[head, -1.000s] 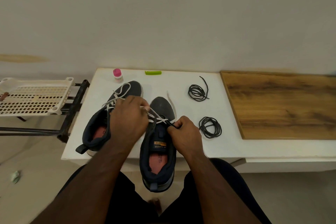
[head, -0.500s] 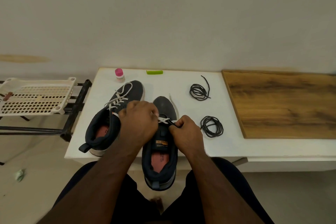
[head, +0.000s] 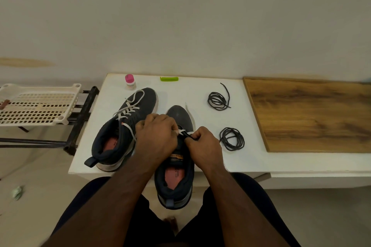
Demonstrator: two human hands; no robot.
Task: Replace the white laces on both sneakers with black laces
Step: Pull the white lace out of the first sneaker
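Now white lace [head: 181,131] between hands

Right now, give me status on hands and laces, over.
Left hand and right hand both pinching white lace on near sneaker. Far sneaker fully laced white. Two black lace coils untouched. Nothing obstructing.

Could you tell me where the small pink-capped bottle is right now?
The pink-capped bottle stands at the white table's far left corner, just beyond the left sneaker's toe.
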